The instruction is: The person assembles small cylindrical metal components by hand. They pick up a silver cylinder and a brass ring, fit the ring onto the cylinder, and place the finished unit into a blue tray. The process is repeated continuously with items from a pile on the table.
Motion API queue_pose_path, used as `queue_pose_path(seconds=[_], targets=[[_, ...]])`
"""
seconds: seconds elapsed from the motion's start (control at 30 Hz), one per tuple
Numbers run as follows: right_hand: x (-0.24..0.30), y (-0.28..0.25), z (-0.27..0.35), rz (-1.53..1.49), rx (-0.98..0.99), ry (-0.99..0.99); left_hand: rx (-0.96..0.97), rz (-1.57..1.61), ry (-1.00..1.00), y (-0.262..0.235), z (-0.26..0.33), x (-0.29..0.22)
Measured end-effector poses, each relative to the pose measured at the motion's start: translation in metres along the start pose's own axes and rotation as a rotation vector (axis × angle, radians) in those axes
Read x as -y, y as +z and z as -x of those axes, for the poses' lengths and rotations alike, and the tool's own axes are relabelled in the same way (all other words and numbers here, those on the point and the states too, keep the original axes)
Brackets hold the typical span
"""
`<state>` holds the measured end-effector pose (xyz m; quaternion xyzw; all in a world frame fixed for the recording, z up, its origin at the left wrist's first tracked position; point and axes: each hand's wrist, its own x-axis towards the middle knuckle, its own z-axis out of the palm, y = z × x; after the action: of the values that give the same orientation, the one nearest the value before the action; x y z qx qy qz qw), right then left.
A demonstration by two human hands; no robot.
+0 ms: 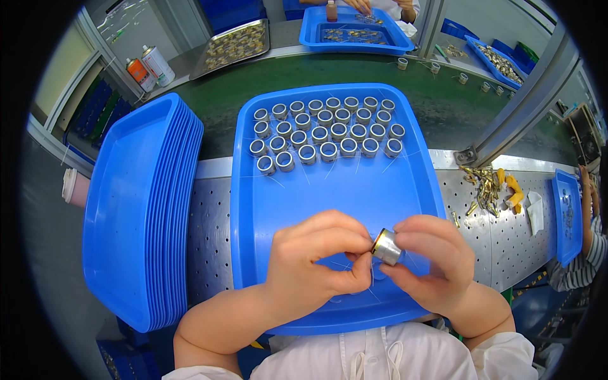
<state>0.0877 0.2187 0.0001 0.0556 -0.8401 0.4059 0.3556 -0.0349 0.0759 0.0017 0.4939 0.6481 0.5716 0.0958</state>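
Over the near part of a blue tray (304,218), my right hand (437,263) grips a short silvery metal cylinder (388,249) between thumb and fingers. The cylinder is tilted, its dark, yellowish-rimmed end facing my left hand (323,253). My left thumb and index finger pinch together right at that rim; what lies between them is too small to make out. Thin wires (372,292) show below the left fingertips. At the tray's far end, several similar metal rings (328,151) stand in rows, many with fine wires sticking out.
Stacked blue trays (136,209) stand at the left. A green conveyor belt (218,104) crosses behind, carrying several small rings (435,67). Brass-coloured parts (486,190) lie on the perforated metal table (472,237), right of a metal post (529,88). Other people work at the far side and right.
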Motion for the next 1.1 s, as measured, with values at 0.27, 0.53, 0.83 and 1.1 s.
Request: queue_pose_path(seconds=[0.27, 0.53, 0.83, 1.1], targets=[[-0.007, -0.002, 0.000, 0.053, -0.005, -0.067, 0.000, 0.209, -0.157, 0.002, -0.002, 0.003], [-0.006, 0.001, 0.000, 0.058, 0.014, -0.108, 0.036, 0.240, -0.162, 0.000, -0.001, 0.003], [-0.011, -0.001, 0.002, 0.096, 0.003, -0.225, 0.008, 0.156, -0.047, 0.002, -0.004, 0.003], [-0.010, 0.001, 0.000, 0.082, -0.035, -0.157, 0.059, 0.366, -0.328, -0.002, 0.000, -0.005]])
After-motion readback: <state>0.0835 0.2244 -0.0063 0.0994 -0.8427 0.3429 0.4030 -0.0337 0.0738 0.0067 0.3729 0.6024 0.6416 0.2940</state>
